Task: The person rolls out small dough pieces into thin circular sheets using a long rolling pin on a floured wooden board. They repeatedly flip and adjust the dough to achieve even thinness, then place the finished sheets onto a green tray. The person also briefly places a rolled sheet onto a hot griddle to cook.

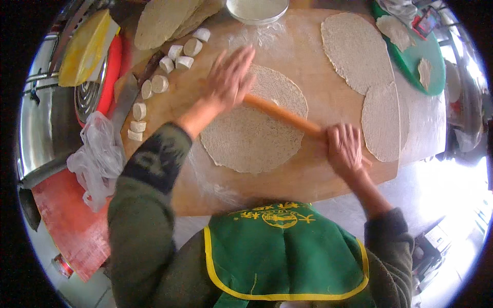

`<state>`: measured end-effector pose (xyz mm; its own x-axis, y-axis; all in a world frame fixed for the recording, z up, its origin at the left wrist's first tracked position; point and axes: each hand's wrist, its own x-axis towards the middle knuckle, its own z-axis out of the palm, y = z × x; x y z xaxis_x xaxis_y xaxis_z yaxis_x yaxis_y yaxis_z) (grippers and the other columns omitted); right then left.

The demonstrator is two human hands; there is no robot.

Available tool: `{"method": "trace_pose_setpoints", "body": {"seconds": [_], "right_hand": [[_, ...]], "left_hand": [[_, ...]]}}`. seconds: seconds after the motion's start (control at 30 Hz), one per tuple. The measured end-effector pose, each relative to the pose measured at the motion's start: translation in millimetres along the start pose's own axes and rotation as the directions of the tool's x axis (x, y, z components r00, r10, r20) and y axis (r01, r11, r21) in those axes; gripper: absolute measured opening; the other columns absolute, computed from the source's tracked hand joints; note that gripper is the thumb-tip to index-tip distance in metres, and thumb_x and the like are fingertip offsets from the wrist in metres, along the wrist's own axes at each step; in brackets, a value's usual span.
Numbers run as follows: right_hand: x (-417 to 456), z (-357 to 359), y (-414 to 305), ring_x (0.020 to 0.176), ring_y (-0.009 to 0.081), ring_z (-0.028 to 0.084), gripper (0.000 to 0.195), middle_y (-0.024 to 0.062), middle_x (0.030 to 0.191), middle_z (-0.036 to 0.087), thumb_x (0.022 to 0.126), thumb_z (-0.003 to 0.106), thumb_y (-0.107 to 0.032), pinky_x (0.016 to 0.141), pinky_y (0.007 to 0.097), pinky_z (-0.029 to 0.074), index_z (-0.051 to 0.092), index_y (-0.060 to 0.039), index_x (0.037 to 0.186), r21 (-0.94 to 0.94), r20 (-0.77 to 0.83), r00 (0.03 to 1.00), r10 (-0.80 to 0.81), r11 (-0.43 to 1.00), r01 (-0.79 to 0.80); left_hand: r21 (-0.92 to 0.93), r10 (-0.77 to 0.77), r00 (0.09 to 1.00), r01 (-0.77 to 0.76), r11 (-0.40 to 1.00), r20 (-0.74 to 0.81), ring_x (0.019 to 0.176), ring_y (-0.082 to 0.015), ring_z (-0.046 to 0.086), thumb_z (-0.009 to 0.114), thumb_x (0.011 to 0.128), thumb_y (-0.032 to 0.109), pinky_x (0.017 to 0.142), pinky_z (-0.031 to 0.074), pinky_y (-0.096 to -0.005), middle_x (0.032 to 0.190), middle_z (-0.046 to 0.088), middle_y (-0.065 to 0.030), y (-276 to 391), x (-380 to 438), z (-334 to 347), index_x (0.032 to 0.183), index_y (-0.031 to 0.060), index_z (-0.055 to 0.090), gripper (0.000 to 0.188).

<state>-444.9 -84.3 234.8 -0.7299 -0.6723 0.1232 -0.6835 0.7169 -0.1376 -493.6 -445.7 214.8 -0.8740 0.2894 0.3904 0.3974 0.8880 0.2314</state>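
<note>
A wooden rolling pin (283, 113) lies slantwise across a round, thin sheet of speckled dough (252, 144) on a floured wooden board (215, 192). My left hand (233, 77) bears on the pin's upper-left end, fingers stretched out and slightly blurred; its palm hides that end. Lower right, past the dough's edge, my right hand (344, 148) is curled over the pin, and the tip shows beyond the wrist. Several short dough pieces (160, 84) lie on the board left of my left hand.
More rolled sheets (356, 50) overlap the board's right edge, and others (165, 23) lie upper left. A white bowl (257, 10) stands at the back. Along the left are a knife (125, 102), a plastic bag (98, 154) and a red-rimmed lid (111, 73). A green board (433, 54) holds scraps.
</note>
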Motion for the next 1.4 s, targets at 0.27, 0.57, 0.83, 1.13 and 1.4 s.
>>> {"method": "trace_pose_setpoints", "body": {"seconds": [0.27, 0.57, 0.83, 1.13, 1.4], "right_hand": [[37, 3, 41, 0.089, 0.0301, 0.056, 0.015, 0.0104, 0.091, 0.055, 0.086, 0.062, -0.013, 0.079, 0.0434, 0.041, 0.053, -0.0087, 0.097, 0.056, -0.107, 0.993, 0.043, 0.998, -0.037], [-25, -3, -24, 0.088, 0.0287, 0.054, 0.017, 0.0103, 0.089, 0.052, 0.083, 0.065, -0.018, 0.077, 0.0418, 0.040, 0.053, -0.0089, 0.093, 0.156, 0.015, 0.996, 0.083, 0.984, -0.084], [-28, -4, -25, 0.087, 0.0274, 0.053, 0.018, 0.0088, 0.089, 0.051, 0.080, 0.062, -0.020, 0.078, 0.0406, 0.040, 0.054, -0.0114, 0.094, 0.155, -0.027, 0.997, 0.072, 0.986, -0.067], [-32, 4, -22, 0.087, 0.0278, 0.053, 0.022, 0.0080, 0.088, 0.052, 0.080, 0.067, -0.024, 0.077, 0.0412, 0.039, 0.055, -0.0112, 0.094, 0.138, -0.037, 0.996, 0.083, 0.987, -0.077], [-33, 6, -23, 0.087, 0.0280, 0.054, 0.025, 0.0079, 0.088, 0.053, 0.079, 0.070, -0.027, 0.077, 0.0413, 0.040, 0.056, -0.0115, 0.092, 0.157, -0.060, 0.993, 0.105, 0.983, -0.095]], "left_hand": [[0.000, -0.243, 0.918, 0.256, 0.967, -0.313, 0.091, -0.0325, 0.065, 0.054, 0.096, 0.029, 0.077, 0.052, -0.0438, 0.102, 0.069, -0.0107, -23, 89, 58, 0.085, 0.0039, 0.066, 0.030], [-0.151, 0.003, 0.997, -0.015, 0.988, -0.078, 0.118, -0.0389, 0.053, 0.067, 0.089, 0.022, 0.101, 0.042, -0.0463, 0.125, 0.057, -0.0184, 15, -24, -18, 0.125, 0.0003, 0.056, 0.044], [0.090, -0.142, 0.951, 0.173, 0.981, -0.275, 0.127, -0.0364, 0.051, 0.076, 0.081, 0.019, 0.099, 0.050, -0.0443, 0.147, 0.044, -0.0149, -42, 136, -21, 0.148, 0.0122, 0.035, 0.079], [0.011, -0.285, 0.949, 0.289, 0.957, -0.135, 0.097, -0.0387, 0.064, 0.071, 0.085, 0.020, 0.078, 0.052, -0.0485, 0.110, 0.063, -0.0127, -48, 129, 6, 0.105, 0.0062, 0.058, 0.028], [0.060, -0.253, 0.968, 0.253, 0.966, -0.008, 0.090, -0.0372, 0.064, 0.070, 0.084, 0.014, 0.073, 0.052, -0.0460, 0.105, 0.061, -0.0119, -14, 61, -26, 0.098, 0.0064, 0.057, 0.021]]}}
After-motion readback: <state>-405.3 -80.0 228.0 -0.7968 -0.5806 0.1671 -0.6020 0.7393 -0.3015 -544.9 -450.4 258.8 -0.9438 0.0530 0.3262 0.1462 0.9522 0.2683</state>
